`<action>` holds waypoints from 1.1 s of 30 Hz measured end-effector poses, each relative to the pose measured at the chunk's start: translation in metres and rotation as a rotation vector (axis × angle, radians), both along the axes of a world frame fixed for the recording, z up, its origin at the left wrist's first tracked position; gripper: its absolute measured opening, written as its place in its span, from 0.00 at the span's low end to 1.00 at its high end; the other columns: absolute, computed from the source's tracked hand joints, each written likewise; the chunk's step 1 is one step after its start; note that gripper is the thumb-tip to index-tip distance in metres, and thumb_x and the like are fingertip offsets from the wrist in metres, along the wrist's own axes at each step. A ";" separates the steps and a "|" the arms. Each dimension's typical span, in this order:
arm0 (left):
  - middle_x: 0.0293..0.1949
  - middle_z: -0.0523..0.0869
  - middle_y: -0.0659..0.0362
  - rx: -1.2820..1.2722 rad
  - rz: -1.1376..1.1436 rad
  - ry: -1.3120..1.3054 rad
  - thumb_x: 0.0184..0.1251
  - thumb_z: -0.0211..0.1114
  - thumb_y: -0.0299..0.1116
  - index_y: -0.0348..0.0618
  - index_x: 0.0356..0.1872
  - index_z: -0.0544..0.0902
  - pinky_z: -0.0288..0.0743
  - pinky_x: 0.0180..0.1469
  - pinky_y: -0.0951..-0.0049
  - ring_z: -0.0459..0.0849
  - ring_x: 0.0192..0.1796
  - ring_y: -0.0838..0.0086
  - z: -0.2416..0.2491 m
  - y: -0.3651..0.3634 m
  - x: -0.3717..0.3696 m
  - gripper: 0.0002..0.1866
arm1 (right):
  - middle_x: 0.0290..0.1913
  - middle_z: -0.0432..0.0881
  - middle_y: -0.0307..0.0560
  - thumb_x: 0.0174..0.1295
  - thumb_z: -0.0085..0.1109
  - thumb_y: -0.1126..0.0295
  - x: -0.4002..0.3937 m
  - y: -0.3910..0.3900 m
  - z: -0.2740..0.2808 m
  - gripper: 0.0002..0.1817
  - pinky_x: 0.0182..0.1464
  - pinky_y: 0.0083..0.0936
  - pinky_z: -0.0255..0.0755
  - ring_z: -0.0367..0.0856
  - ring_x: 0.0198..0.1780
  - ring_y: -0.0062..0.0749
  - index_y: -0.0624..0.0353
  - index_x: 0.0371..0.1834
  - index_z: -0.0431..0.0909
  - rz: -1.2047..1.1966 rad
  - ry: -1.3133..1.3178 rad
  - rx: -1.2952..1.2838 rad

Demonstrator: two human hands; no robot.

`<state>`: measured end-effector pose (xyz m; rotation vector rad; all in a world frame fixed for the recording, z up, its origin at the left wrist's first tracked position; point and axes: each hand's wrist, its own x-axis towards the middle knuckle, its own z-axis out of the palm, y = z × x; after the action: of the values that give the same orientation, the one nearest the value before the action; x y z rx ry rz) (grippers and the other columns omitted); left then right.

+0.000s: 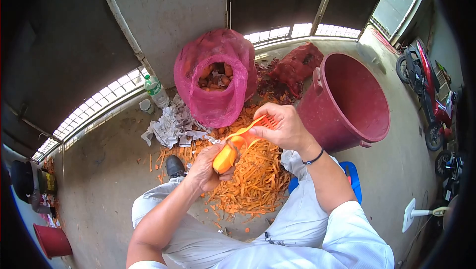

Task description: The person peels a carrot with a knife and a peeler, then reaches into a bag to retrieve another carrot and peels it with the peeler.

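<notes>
My left hand (205, 169) is wrapped round a peeled, bright orange carrot (225, 159), its thick end facing me. In my right hand (286, 127) is an orange peeler (267, 121) with a slotted handle, pinched between thumb and fingers. The peeler's head lies over the far part of the carrot. Beneath both hands, a large heap of carrot peelings (260, 180) covers the floor between my legs. Just beyond stands a pink mesh sack (213, 108), its mouth open on unpeeled carrots (221, 78).
A big dark red tub (327, 115) leans toward me on the right, with a red mesh sack (299, 66) behind it. Crumpled paper (174, 123) and a plastic bottle (157, 93) are left of the pink sack. Motorcycles (426, 90) stand far right; a red bucket (52, 241) is lower left.
</notes>
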<state>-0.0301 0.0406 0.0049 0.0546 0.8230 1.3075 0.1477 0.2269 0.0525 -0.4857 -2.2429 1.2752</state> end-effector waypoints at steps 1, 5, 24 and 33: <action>0.34 0.82 0.58 0.032 -0.033 0.001 0.83 0.58 0.52 0.44 0.54 0.81 0.59 0.23 0.76 0.71 0.24 0.76 0.000 -0.001 -0.001 0.20 | 0.33 0.90 0.45 0.60 0.77 0.72 0.003 0.006 0.002 0.11 0.40 0.24 0.81 0.88 0.36 0.20 0.64 0.41 0.84 -0.061 0.020 0.028; 0.34 0.82 0.56 0.101 -0.172 -0.020 0.82 0.60 0.53 0.43 0.57 0.80 0.60 0.23 0.74 0.71 0.24 0.76 0.000 -0.008 -0.009 0.22 | 0.33 0.89 0.54 0.60 0.75 0.70 0.018 0.053 -0.007 0.11 0.40 0.31 0.83 0.92 0.36 0.39 0.63 0.41 0.84 -0.349 -0.052 0.266; 0.44 0.89 0.63 0.248 0.066 0.589 0.55 0.82 0.23 0.40 0.57 0.85 0.80 0.54 0.71 0.85 0.45 0.79 -0.014 0.003 -0.016 0.26 | 0.43 0.88 0.41 0.65 0.74 0.76 0.003 0.029 -0.019 0.13 0.47 0.19 0.83 0.87 0.43 0.19 0.63 0.49 0.80 -0.071 0.317 -0.514; 0.46 0.86 0.62 0.159 0.180 0.338 0.62 0.82 0.30 0.41 0.58 0.79 0.82 0.54 0.68 0.86 0.47 0.75 -0.011 0.004 -0.023 0.26 | 0.43 0.88 0.42 0.66 0.74 0.76 0.003 0.029 -0.022 0.13 0.47 0.18 0.83 0.87 0.43 0.19 0.64 0.49 0.81 -0.055 0.307 -0.480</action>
<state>-0.0529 0.0450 -0.0058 0.3415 1.0261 1.5572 0.1506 0.2558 0.0301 -0.4773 -1.6597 1.7342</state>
